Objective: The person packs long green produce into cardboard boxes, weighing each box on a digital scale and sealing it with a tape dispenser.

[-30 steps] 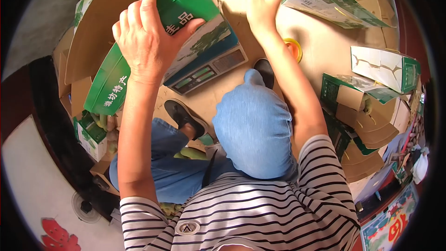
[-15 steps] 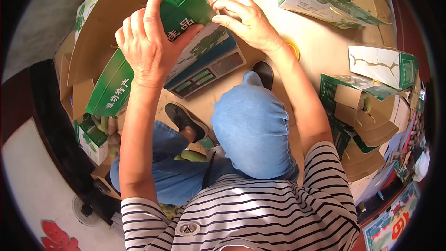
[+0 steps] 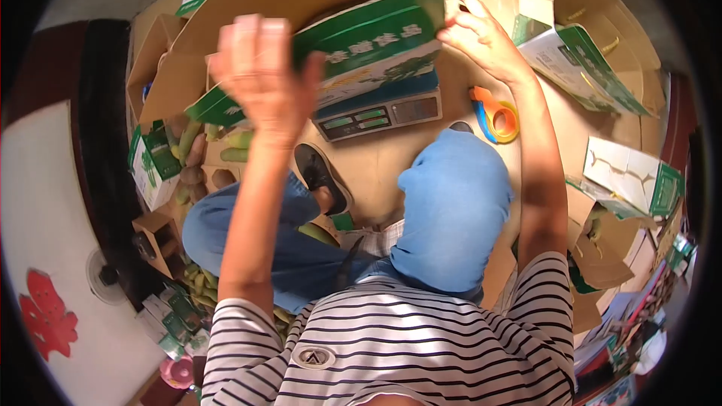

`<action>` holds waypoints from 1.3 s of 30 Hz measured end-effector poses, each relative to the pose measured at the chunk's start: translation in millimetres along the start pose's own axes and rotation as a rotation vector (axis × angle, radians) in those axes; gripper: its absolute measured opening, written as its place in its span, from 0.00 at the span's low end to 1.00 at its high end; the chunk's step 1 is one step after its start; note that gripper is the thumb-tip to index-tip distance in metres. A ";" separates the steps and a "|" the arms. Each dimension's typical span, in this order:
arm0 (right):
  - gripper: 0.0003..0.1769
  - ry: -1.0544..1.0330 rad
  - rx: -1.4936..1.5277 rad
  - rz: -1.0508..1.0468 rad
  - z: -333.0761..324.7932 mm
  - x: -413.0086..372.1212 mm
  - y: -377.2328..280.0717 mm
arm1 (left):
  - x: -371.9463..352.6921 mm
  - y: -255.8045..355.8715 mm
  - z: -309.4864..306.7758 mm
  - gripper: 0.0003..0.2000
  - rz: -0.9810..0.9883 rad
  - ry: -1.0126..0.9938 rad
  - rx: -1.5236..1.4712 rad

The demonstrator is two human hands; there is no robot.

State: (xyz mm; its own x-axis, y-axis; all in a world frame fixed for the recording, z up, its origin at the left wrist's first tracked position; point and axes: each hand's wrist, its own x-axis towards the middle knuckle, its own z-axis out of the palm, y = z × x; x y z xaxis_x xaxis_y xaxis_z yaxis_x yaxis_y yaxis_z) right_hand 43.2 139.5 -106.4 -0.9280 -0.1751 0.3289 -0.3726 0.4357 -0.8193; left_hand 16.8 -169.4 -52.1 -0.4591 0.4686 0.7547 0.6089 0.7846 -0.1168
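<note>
A large cardboard box [image 3: 376, 45] with a green printed flap and white lettering stands tilted on a digital scale [image 3: 376, 115], its brown inner flaps raised. My left hand [image 3: 263, 79], blurred by motion, is in front of the green flap with its thumb apart from its fingers. At the box's right corner, my right hand [image 3: 481, 37] pinches the edge of the flap between thumb and fingers. What lies inside the box is mostly hidden from me.
An orange and blue tape dispenser [image 3: 496, 115] lies on the floor right of the scale. Another open box [image 3: 579, 60] stands at the upper right, and a white box [image 3: 628, 173] lower down. Long green vegetables [image 3: 188, 139] lie at the left near a small box [image 3: 154, 165].
The view has shifted, bringing the tape dispenser into sight. The box's green flap now lies more level across the view. My right hand has closed on its corner; my left hand is moving.
</note>
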 end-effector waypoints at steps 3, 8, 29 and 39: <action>0.15 0.015 0.053 0.137 13.1 -4.8 0.4 | -10.3 44.5 31.3 0.35 0.120 -0.081 -0.158; 0.14 0.003 0.052 0.135 12.2 1.2 -4.5 | -14.8 37.7 57.3 0.39 0.163 -0.133 -0.075; 0.15 0.006 0.007 0.145 10.5 4.1 2.6 | -88.9 -38.0 42.8 0.33 -0.215 -0.171 0.042; 0.16 0.016 -0.050 0.108 9.2 4.5 12.9 | -36.1 21.4 52.9 0.42 -0.027 -0.259 0.018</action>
State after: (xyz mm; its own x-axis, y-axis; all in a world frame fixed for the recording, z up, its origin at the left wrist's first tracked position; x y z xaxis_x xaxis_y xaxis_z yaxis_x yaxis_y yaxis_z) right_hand 34.2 136.3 -119.8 -0.9625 -0.1106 0.2479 -0.2696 0.4950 -0.8260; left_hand 12.1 -148.1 -115.9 -0.6266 0.5342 0.5674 0.5840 0.8040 -0.1120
